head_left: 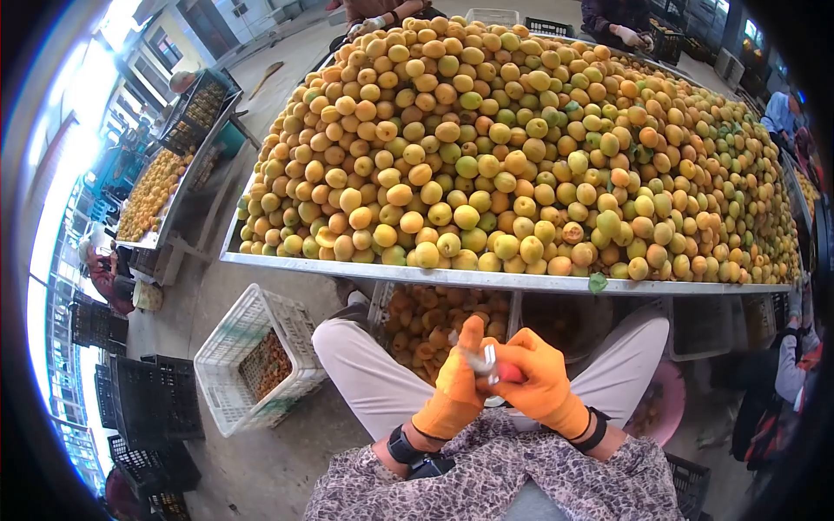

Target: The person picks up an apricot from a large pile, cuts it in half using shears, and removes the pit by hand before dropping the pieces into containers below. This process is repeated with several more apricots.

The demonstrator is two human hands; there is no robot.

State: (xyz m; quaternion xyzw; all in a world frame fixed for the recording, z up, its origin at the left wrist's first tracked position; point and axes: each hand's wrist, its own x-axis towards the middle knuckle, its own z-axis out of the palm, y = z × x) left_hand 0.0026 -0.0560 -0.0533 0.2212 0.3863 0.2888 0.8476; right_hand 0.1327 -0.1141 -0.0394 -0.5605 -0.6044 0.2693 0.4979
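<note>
Both of my hands wear orange gloves and meet in front of my lap. My right hand (543, 382) is closed round a small red-handled metal tool (511, 372), whose shiny metal end points at the left hand. My left hand (454, 391) is closed right beside that metal end, thumb up; what its fingers hold is hidden and slightly blurred. Just beyond the hands, below the table edge, a crate of split apricots (426, 321) stands between my knees. Above it, a big heap of whole apricots (521, 156) fills the metal-edged table (486, 278).
A white crate (300, 326) with dark reddish bits stands left of my knee. A pink basin (669, 399) is at my right. Black crates (148, 399) are stacked at far left. Gloved co-workers' hands (632, 36) show across the heap. Another apricot table (156, 195) stands left.
</note>
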